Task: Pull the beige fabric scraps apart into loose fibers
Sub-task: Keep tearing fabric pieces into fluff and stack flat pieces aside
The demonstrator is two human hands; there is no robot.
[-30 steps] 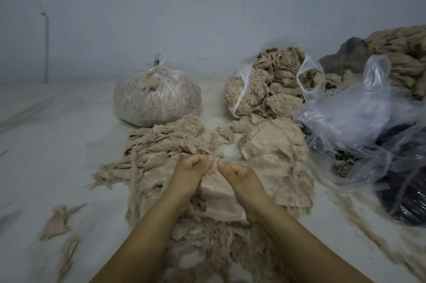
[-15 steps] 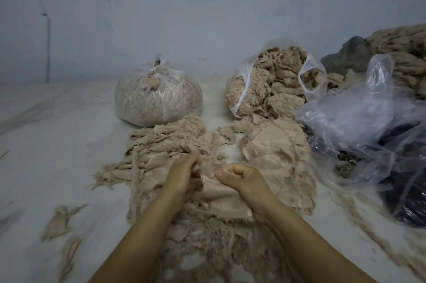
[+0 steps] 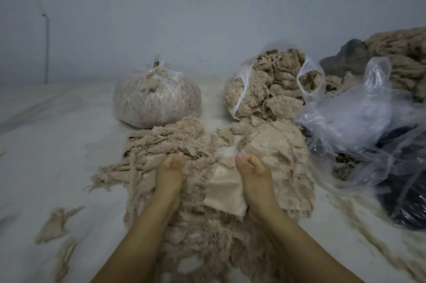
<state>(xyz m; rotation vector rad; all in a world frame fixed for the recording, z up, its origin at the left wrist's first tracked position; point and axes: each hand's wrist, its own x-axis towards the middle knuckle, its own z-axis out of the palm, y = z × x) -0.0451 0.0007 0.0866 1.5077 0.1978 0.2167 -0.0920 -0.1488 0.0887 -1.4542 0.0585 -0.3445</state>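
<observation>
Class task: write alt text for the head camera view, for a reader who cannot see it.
Two hands, left hand and right hand, grip beige fabric apart over a pile of scraps; the right holds a smooth piece. Behind stand a tied bag and an open bag of fibers.

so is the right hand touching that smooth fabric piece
Touching. The head view shows the right hand curled on the fabric piece, which hangs from its grip.

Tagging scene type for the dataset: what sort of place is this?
Likely an informal home or small workshop for sorting textile waste, worked on a bare floor against a plain wall. Cues: a tied bag and open bag of beige fibers, heaped scraps, no machinery.
</observation>
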